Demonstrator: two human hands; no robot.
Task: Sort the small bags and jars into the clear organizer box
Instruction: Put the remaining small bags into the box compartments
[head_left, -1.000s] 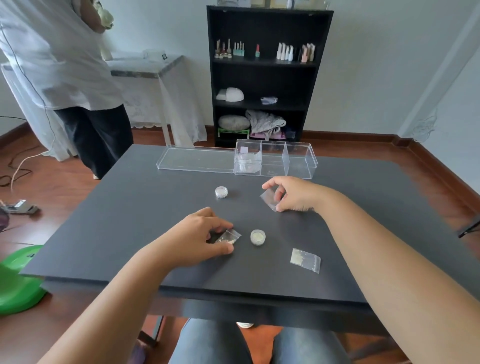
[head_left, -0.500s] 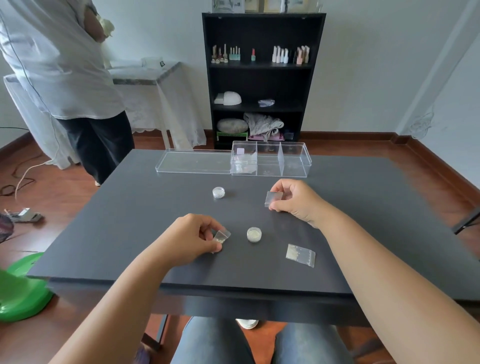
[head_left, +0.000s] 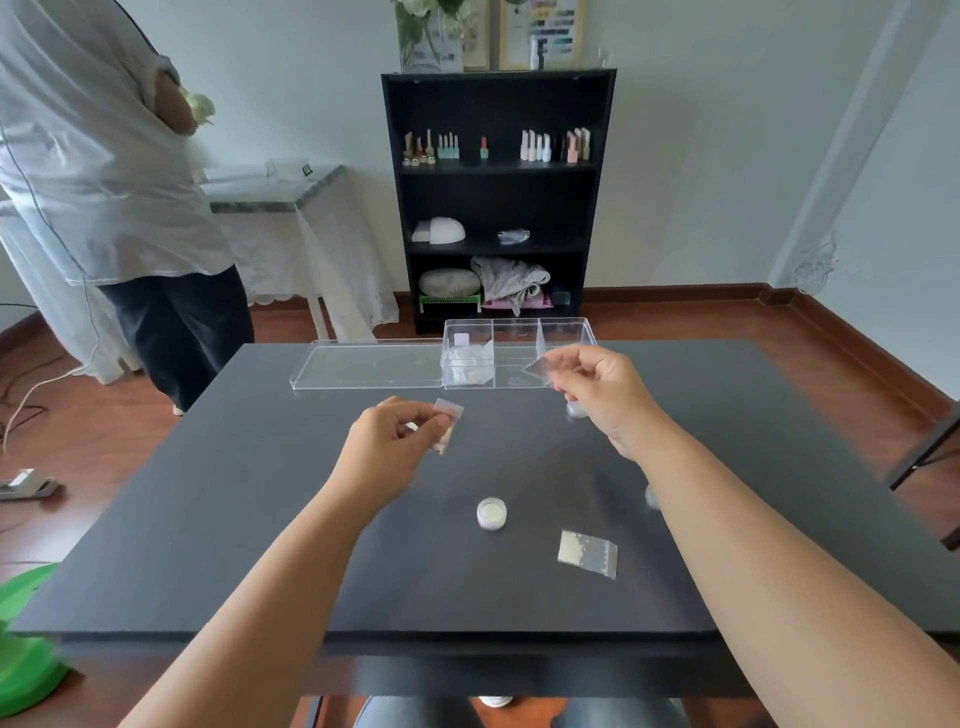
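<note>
While the clear organizer box (head_left: 519, 353) waits at the surface's (head_left: 260, 519) far edge, your right hand (head_left: 605, 387) pinches one small bag (head_left: 537, 370) before its compartments; your left hand (head_left: 392, 436) pinches another bag (head_left: 445, 423) in mid-air; both look light, limp, slippery; grip their edges.

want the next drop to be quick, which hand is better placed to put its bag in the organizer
Right. The right hand holds its small bag right at the organizer box; the left hand with its bag is farther back.
</note>
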